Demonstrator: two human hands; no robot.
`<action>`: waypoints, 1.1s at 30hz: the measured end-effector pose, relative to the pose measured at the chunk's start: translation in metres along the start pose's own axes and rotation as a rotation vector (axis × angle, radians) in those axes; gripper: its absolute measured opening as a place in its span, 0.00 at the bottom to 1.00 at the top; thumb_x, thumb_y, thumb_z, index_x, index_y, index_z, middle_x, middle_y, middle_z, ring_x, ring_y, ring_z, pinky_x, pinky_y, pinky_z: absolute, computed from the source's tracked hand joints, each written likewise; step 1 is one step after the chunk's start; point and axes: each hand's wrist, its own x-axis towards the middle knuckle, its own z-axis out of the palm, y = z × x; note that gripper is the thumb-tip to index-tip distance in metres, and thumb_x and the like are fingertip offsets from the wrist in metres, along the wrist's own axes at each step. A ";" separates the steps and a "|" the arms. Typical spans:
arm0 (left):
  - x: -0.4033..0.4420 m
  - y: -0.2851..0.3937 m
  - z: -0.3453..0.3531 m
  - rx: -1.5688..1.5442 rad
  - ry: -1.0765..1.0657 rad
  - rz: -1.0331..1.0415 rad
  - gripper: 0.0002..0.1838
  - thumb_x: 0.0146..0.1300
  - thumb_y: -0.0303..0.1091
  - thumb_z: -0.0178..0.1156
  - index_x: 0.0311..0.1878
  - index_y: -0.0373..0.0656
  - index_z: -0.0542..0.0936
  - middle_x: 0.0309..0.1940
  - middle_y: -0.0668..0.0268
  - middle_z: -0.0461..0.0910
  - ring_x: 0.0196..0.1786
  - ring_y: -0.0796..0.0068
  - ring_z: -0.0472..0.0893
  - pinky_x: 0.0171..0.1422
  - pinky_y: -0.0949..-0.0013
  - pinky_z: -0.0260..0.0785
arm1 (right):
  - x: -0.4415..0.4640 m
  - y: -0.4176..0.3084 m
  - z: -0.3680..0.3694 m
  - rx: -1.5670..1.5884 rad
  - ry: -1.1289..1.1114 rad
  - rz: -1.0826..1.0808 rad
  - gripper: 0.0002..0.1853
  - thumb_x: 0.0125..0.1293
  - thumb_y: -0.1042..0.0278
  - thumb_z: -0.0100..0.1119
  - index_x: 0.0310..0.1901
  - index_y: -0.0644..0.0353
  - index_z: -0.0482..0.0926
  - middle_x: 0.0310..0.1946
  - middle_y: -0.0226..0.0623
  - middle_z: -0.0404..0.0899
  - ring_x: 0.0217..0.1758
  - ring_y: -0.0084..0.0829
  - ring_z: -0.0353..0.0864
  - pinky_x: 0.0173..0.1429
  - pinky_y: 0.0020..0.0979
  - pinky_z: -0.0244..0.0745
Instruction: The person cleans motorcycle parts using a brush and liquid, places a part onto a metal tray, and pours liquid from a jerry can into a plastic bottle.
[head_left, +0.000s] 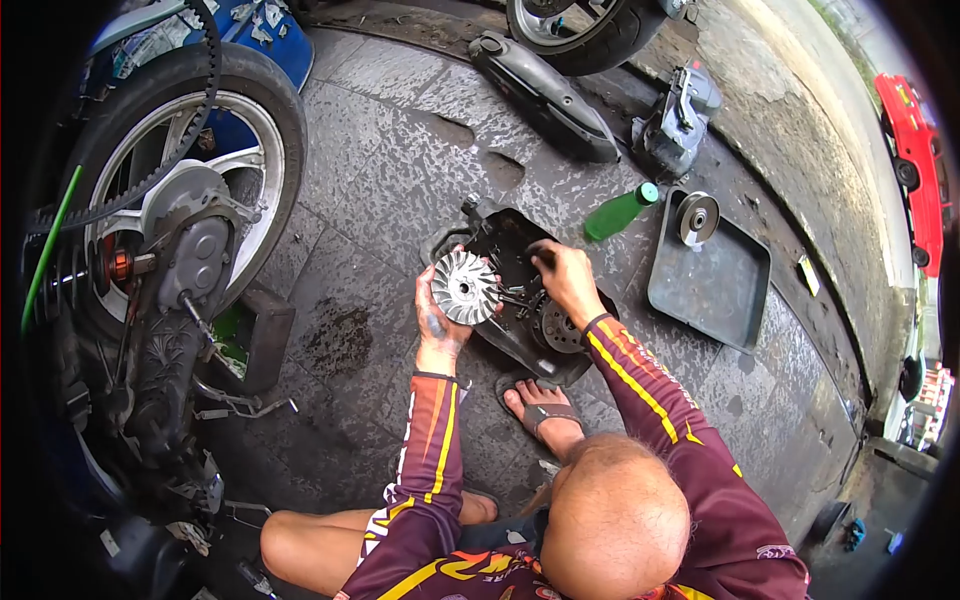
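My left hand (438, 318) is closed round the rim of a silver finned pulley disc (465, 287), its radial fins and centre hole turned up. Below the disc lies a black tray-like cover (520, 362) with small dark parts in it. Over the cover's right side is my right hand (568, 280), its fingers bent together at the tips. Whether something small is pinched there I cannot make out. Close under the right wrist, a round metal part with holes (560, 328) rests in the cover.
A scooter's rear wheel (290, 130) and engine case (195, 255) stand at left. On the right are a green bottle (612, 215) and a dark tray (700, 300) with a round metal pulley (697, 217). Behind lies a long black cover (545, 95). My sandalled foot (545, 408) is near the cover.
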 end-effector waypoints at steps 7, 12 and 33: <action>-0.004 0.002 0.017 0.150 0.060 0.107 0.32 0.69 0.55 0.45 0.68 0.44 0.72 0.58 0.56 0.80 0.55 0.59 0.83 0.48 0.45 0.81 | -0.012 -0.043 -0.014 0.473 -0.108 0.099 0.12 0.64 0.65 0.66 0.46 0.61 0.87 0.38 0.42 0.89 0.41 0.35 0.89 0.48 0.34 0.80; 0.006 -0.009 0.013 0.145 0.120 0.213 0.29 0.71 0.53 0.46 0.68 0.45 0.73 0.59 0.56 0.80 0.56 0.60 0.82 0.50 0.51 0.81 | -0.012 -0.049 -0.010 0.272 -0.078 0.091 0.11 0.64 0.67 0.66 0.46 0.62 0.86 0.36 0.43 0.89 0.41 0.33 0.89 0.48 0.34 0.80; 0.004 -0.009 0.008 -0.022 0.025 -0.018 0.34 0.75 0.64 0.39 0.66 0.46 0.73 0.58 0.57 0.80 0.56 0.54 0.82 0.49 0.45 0.82 | -0.024 -0.083 -0.005 0.651 -0.013 -0.133 0.07 0.64 0.72 0.65 0.39 0.68 0.86 0.35 0.39 0.88 0.41 0.31 0.87 0.47 0.30 0.78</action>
